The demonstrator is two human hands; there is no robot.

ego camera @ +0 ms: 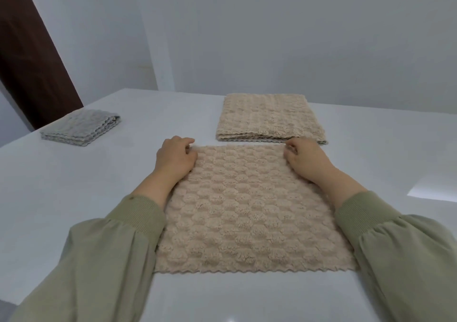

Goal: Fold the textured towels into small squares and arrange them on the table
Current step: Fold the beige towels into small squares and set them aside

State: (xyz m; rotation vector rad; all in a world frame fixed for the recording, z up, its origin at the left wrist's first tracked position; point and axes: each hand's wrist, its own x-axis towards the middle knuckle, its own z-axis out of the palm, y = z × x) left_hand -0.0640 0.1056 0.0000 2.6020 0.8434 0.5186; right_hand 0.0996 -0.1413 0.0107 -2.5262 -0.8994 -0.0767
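Progress partway, by the look of it. Gray towel [81,127] folded to a small layered square, parked far left on table [74,198]. Far towel [270,117], beige, folded but wider than the gray one, lying just beyond the flat towel [252,212]; whether due another fold, cannot tell. Flat towel, beige, spread open at centre, zigzag hem toward the person, no fold in it yet. Left to do, seemingly: fold this one down to a square and set it with the others.

Left hand [174,157] at far left corner, fingers curled, pinching the edge between thumb and fingertips. Right hand [306,159] at far right corner, likewise curled narrow on the hem. Forearms in green sleeves [123,235] lying along the towel's sides. Probably poised to draw the far edge toward the near one.
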